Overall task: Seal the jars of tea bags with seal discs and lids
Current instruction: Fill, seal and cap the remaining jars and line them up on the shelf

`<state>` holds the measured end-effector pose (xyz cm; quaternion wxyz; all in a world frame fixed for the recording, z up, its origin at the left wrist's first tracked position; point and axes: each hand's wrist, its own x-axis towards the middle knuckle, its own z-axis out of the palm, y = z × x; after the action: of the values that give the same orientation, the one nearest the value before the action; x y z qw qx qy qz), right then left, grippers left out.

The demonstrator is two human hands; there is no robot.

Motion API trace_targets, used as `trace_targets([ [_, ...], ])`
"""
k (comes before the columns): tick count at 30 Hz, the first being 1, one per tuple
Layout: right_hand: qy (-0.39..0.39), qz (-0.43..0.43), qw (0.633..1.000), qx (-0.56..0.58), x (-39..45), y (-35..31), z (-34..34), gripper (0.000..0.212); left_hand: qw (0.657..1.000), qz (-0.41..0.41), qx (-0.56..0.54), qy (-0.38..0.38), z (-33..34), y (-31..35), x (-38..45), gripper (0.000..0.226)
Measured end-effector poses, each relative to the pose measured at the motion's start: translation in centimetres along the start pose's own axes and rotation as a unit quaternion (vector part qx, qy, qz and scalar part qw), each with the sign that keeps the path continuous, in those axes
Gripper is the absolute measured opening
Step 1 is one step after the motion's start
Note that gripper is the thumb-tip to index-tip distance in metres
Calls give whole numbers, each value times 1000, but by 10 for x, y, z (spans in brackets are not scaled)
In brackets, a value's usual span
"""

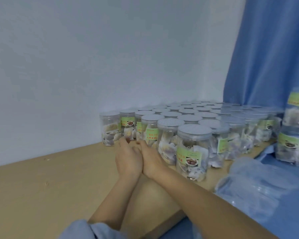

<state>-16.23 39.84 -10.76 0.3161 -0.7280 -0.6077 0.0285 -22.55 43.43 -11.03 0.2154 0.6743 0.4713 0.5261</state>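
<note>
Several clear plastic jars of tea bags (192, 152), with green labels and clear lids on top, stand in packed rows on the wooden table (41, 187) against the wall. My left hand (128, 159) and my right hand (151, 160) lie side by side, pressed against each other, with fingers stretched forward. Their fingertips reach the bases of the front-left jars (149, 131). Neither hand holds anything that I can see. No loose seal disc or lid shows near the hands.
A clear plastic bag (254, 187) lies on blue cloth at the right. Two more jars (293, 140) are stacked at the far right edge. A blue curtain (266, 57) hangs behind them. A pale wall bounds the table at the back.
</note>
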Motion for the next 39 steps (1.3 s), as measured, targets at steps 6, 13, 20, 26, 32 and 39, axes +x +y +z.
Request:
trace_targets([
  [6,88,-10,996,8,-73,9,-106,44,993,68,-98,5,0,103,-56,23],
  [13,156,67,980,-107,-176,93,-235,46,967,87,-176,-165,71,228,-163,9],
  [20,215,215,941,-149,-263,183,-324,49,901,118,-210,-361,147,328,-256,11],
  [26,236,298,910,-169,-302,255,-358,48,846,84,-223,-476,209,363,-311,16],
  [32,269,409,856,-166,-319,331,-372,51,794,33,-251,-553,273,373,-341,34],
  [39,266,500,819,-93,-309,391,-382,75,791,3,-283,-543,325,347,-353,11],
])
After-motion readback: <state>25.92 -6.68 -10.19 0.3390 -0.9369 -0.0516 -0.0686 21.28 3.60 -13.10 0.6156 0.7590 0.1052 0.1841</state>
